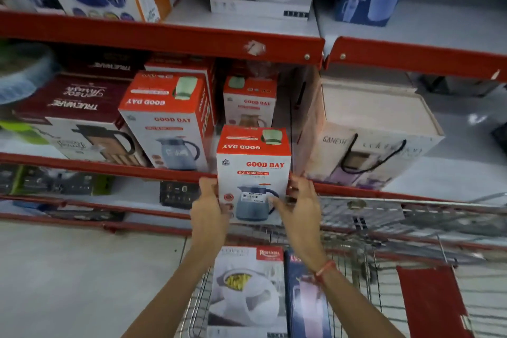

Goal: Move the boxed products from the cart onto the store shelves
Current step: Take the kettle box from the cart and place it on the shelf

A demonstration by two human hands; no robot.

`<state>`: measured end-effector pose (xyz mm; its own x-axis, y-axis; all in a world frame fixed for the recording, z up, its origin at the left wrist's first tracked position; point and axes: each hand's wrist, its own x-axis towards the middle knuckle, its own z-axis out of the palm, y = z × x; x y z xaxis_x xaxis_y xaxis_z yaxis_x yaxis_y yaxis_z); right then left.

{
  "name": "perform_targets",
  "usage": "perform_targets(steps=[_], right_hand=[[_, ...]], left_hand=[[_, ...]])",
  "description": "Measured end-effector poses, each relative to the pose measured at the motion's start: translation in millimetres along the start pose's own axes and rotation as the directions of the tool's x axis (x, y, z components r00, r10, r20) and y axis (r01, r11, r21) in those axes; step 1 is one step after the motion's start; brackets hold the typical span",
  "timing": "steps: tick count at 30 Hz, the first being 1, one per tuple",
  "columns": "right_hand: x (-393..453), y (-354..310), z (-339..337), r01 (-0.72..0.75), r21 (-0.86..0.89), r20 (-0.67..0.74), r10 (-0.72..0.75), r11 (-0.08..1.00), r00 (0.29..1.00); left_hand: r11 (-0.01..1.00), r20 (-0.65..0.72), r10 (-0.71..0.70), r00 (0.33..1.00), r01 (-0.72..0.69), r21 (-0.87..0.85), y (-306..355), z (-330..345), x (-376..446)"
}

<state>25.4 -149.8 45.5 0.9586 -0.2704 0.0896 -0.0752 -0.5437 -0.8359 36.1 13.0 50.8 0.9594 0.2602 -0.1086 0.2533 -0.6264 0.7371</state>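
Left hand (210, 207) and right hand (300, 200) clasp the Good Day flask box (253, 173) by its 2 lower sides, at the middle shelf (109, 166) edge. Stiff carton, probably light; side grip suits.

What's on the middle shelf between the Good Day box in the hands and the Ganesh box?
Nothing in the head view: only a dark bare gap separates the held Good Day box from the Ganesh box.
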Motion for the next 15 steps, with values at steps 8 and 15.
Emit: perform_targets(steps=[8,15], right_hand=[[77.7,-19.5,37.1,0.092,-0.112,-0.073,-0.1,0.989,0.992],[84.8,-7.6,31.0,-0.082,0.048,-0.013,0.082,0.996,0.997]], left_hand=[[0.991,-0.137,0.122,0.983,-0.128,-0.034,31.7,3.5,74.6],[0.995,-0.029,0.052,0.998,-0.054,-0.079,21.9,-4.3,89.5]])
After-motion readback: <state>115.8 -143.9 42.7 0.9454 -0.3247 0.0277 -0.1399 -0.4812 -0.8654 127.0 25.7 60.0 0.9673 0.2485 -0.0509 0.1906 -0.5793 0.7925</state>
